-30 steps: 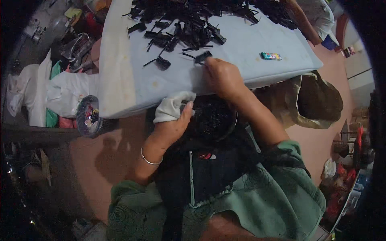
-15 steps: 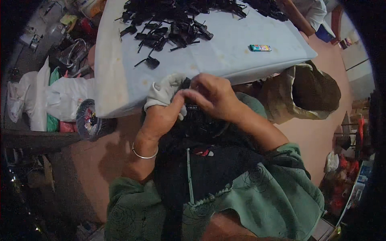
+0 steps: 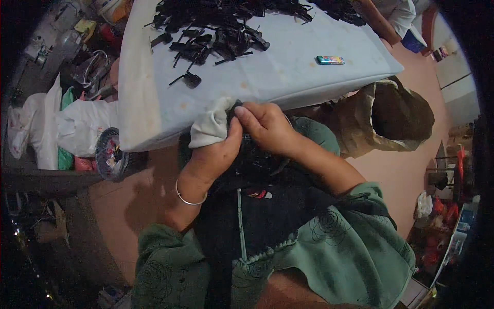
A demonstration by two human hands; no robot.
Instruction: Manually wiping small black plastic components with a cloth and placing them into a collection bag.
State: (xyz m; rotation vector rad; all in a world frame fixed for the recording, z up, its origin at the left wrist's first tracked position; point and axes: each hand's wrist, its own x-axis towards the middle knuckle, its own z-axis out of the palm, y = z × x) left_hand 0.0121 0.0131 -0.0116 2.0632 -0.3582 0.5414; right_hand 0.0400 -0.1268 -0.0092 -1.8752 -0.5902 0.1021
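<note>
Left hand (image 3: 212,158) has its grip closed on a white cloth (image 3: 211,129) and a small black part (image 3: 233,110); right hand (image 3: 272,127) pinches that part too, just off the bench (image 3: 288,77) edge. Looks light, stiff, maybe slick. Farther out, 1 stray stemmed piece (image 3: 192,80) lies near the heap (image 3: 216,31); I'd hold bodies, thin stems seem snappable.

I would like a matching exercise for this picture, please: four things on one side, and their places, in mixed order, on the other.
Things
1. crumpled white fabric piece
2. thin silver-coloured bangle
3. small, shiny, multicoloured rectangular object
4. small dark piece

Places
A. lying on the pale, flat-topped table
B. pinched between left hand and right hand
C. around the left wrist
D. over the left fingers

Pairs: 1-D, 2-C, 3-A, 4-B
</note>
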